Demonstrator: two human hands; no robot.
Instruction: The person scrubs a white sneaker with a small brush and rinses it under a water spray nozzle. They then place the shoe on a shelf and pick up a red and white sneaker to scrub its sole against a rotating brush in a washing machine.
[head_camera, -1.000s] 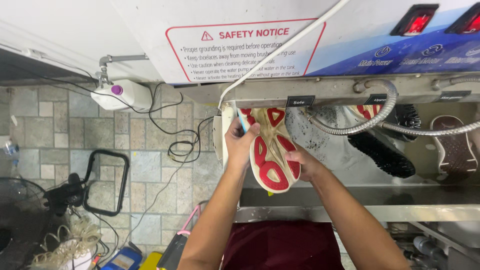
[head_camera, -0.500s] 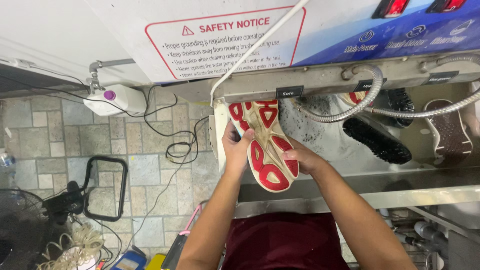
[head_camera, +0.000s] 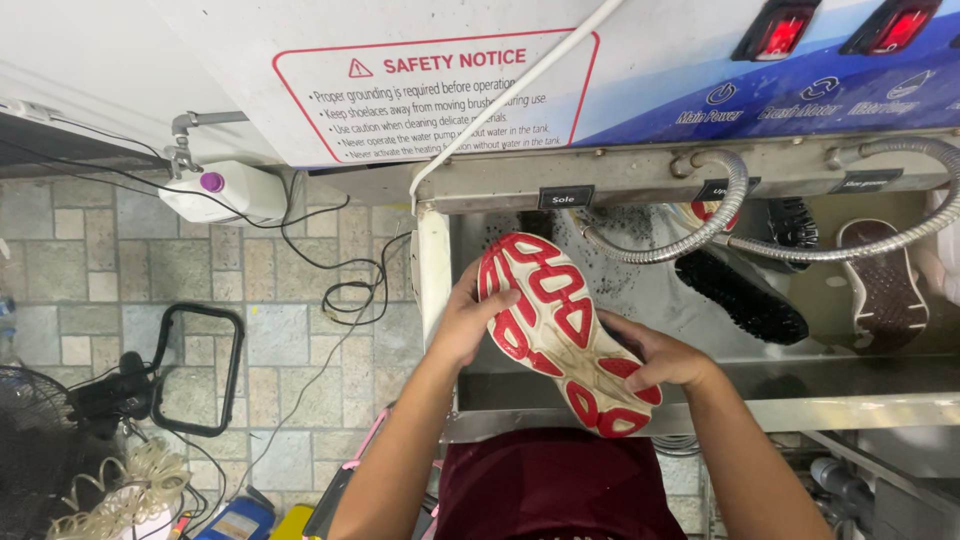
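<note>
I hold a sneaker (head_camera: 560, 330) upside down over a steel wash basin (head_camera: 640, 300), its white and red sole facing up. My left hand (head_camera: 470, 320) grips the toe end, with the thumb lying across the sole. My right hand (head_camera: 660, 355) holds the heel end from the right side. The shoe lies slanted, toe toward the upper left and heel toward me. Its upper is hidden beneath the sole.
Black brushes (head_camera: 745, 295) and a brown one (head_camera: 885, 290) sit in the basin under flexible metal hoses (head_camera: 700, 235). A machine panel (head_camera: 440, 90) with red switches (head_camera: 770, 30) hangs above. On the tiled floor at left are cables (head_camera: 345, 295), a white bottle (head_camera: 215, 190) and a fan (head_camera: 40, 450).
The shoe has come down and toward me, away from the hoses, and now lies more slanted. Both hands kept their hold on it.
</note>
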